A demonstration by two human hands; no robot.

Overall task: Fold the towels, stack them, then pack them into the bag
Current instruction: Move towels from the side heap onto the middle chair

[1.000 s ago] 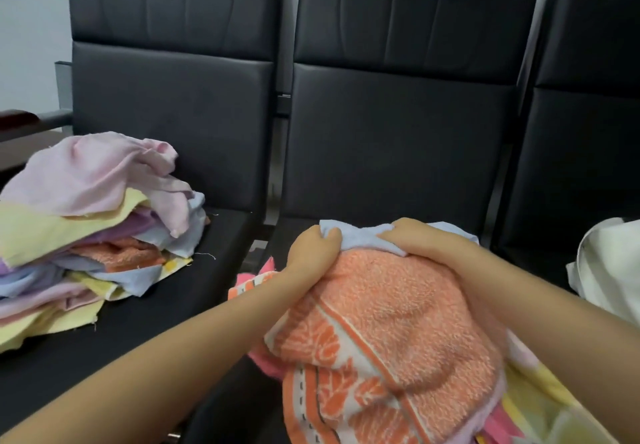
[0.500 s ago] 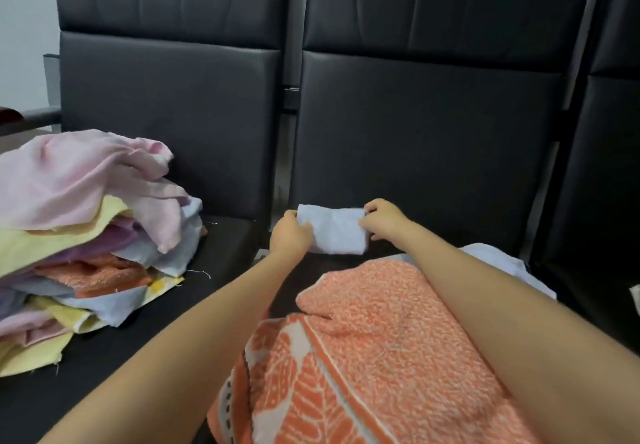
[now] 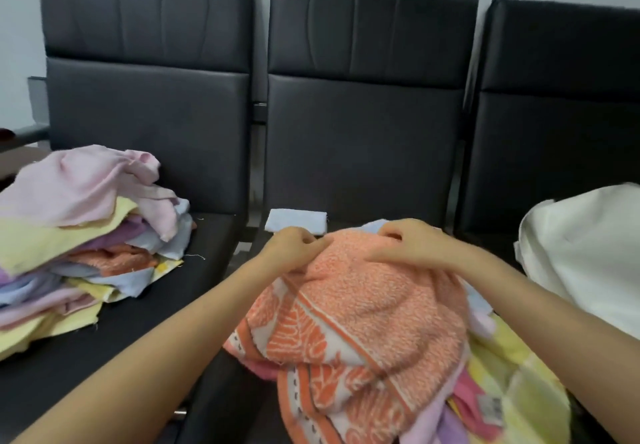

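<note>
A small folded light blue towel (image 3: 297,220) lies at the back of the middle seat. In front of it an orange patterned towel (image 3: 363,312) tops a heap of loose pink, yellow and lilac towels (image 3: 498,391). My left hand (image 3: 296,246) pinches the orange towel's upper left edge with curled fingers. My right hand (image 3: 407,244) grips its top edge on the right. A white cloth bag (image 3: 585,253) sits on the right seat.
A messy pile of pink, yellow, lilac and blue towels (image 3: 79,235) covers the left seat (image 3: 145,305). Three black padded chairs stand in a row against a pale wall. A dark armrest (image 3: 24,135) shows at far left.
The folded blue towel was held in both hands out over the middle seat and now lies there, let go. Both hands drew back and took hold of the orange towel's top edge.
</note>
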